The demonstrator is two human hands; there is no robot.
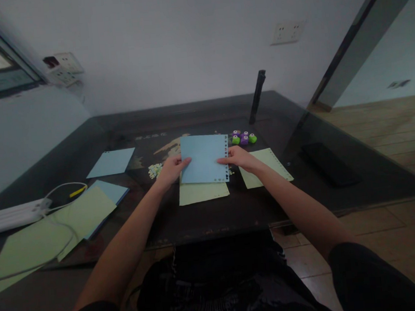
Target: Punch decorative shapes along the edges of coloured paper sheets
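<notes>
Blue sheet point(203, 158) held over the dark surface point(212, 213), gripped at its left edge by the left hand point(170, 170) and at its right, punched edge by the right hand point(239, 157). Beneath it, a green sheet point(202, 192) lying flat; just right, a second green sheet point(266, 167) with a punched edge. Small green and purple punches point(243, 138) clustered behind the right hand. Paper bits point(155, 170) scattered loose beside the left hand. Further left, another blue sheet point(111, 162), stacked papers point(85, 212), white power strip point(11, 216).
</notes>
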